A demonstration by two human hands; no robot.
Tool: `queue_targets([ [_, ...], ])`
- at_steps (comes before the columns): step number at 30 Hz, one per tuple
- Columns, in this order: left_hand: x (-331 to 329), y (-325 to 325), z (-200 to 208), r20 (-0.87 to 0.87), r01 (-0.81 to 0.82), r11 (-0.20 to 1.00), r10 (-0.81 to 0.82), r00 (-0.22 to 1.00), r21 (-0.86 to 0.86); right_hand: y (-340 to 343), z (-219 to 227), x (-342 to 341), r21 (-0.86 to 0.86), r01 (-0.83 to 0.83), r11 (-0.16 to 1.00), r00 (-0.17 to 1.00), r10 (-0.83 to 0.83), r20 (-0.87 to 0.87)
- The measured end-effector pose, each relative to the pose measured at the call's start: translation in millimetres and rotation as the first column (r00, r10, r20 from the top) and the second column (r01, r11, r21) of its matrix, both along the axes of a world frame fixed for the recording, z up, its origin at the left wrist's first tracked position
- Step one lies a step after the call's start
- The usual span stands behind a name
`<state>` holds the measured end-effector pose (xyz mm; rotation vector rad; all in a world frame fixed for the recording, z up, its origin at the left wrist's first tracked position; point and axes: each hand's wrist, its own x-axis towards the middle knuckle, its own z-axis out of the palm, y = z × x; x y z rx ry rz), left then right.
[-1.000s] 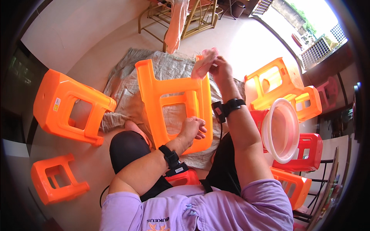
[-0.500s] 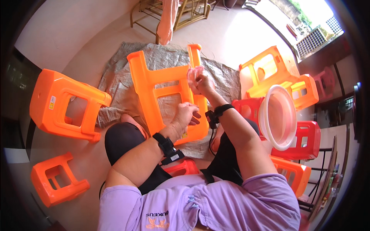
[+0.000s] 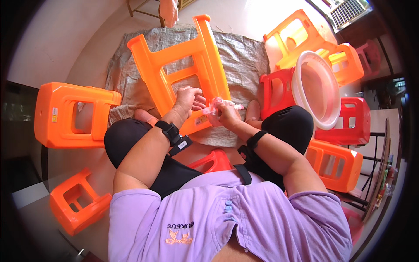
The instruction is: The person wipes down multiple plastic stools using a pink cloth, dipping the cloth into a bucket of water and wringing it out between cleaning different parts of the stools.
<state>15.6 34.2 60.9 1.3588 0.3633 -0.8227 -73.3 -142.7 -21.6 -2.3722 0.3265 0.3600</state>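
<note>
A large orange plastic stool lies on its side in front of me, its legs pointing away and its seat end near my knees. My left hand is at the near end of the stool's side opening, fingers curled against the plastic; its thumb is hidden. Bunched in my right hand is a pink and white cloth, pressed against the stool close to the seat end, beside a small label. Both my wrists wear black straps.
A grey woven sheet lies under the stool. Orange stools stand to the left. At the right are a white basin on red stools and more orange stools. A red stool shows between my legs.
My right hand has brought the cloth from the stool's far leg down to its seat end. The left hand stays at the stool. The whole view has shifted and turned.
</note>
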Motion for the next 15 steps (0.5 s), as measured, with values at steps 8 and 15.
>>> queue_targets([
  [8, 10.6, 32.5, -29.3, 0.108, -0.143, 0.974, 0.126, 0.986, 0.175, -12.5, 8.5, 10.6, -0.126, 0.000, 0.992, 0.996, 0.011, 0.090],
  [15, 4.5, 37.7, -36.8, 0.123, -0.159, 0.938, 0.127, 0.984, 0.307, 80.6, 30.8, 5.2, -0.085, -0.307, 0.948, 0.951, 0.303, -0.062],
])
